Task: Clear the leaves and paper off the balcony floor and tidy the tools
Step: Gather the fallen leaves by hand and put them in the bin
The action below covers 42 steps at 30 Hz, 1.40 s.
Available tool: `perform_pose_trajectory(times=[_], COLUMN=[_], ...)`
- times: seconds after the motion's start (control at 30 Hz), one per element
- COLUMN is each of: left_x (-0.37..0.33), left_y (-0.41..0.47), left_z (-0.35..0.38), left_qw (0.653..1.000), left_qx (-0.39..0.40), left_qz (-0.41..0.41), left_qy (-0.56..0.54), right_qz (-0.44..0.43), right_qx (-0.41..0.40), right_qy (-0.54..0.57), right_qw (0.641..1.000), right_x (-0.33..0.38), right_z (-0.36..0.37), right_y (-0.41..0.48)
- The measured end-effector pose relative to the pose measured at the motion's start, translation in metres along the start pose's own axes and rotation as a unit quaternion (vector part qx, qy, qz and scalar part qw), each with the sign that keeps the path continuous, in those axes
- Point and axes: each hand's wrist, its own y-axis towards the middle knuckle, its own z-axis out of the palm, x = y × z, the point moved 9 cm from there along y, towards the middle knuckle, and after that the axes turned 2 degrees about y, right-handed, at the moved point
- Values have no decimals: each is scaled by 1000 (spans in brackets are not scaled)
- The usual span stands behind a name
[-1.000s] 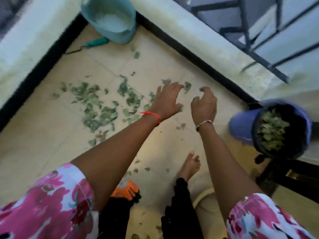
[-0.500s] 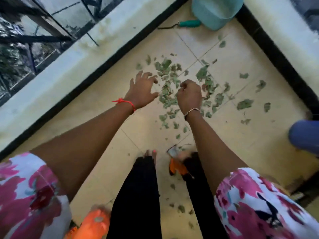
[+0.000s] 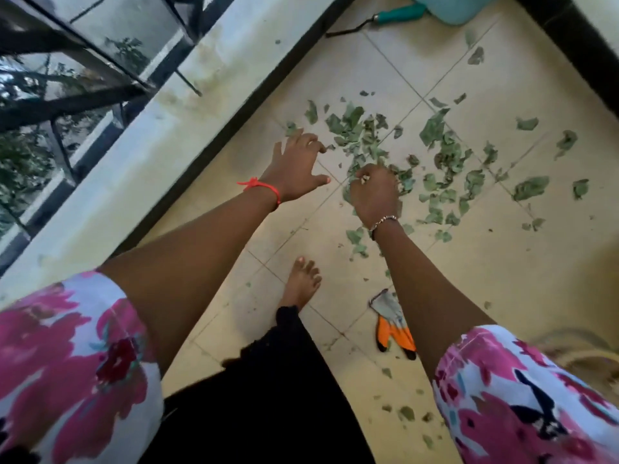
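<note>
Hovering over leaves, left hand spread empty, right hand curled, hold hidden, teal bucket cropped.

We have one view only, a wide-angle camera worn on the person's head, facing forward and steeply down onto the balcony floor. It sits close: the left hand and right hand land mid-frame by the leaves, the sleeves fill the bottom corners, and the railing crosses the upper left.
</note>
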Motion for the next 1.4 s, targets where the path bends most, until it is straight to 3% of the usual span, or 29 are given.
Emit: perform_pose_trajectory(times=[0.13,0.37,0.6,0.83,1.1,1.4], left_x=[15,63,127,129,130,121], left_y=[19,115,218,253,256,267], left_z=[4,51,105,104,105,102], left_qw=[1000,996,990,965,951,969], left_qx=[8,-6,-92,-212,-246,-144], left_qz=[28,89,99,146,177,187], left_qy=[13,31,40,53,58,75], right_qz=[-9,-9,-34,-46,-80,-107], right_qx=[-2,-130,-254,-339,-343,-355], right_qy=[12,69,2,-47,-27,54], right_qw=[1000,989,967,938,935,927], right_x=[-1,-28,-70,-80,-78,-71], right_z=[25,76,141,161,161,147], right_y=[11,77,173,225,225,204])
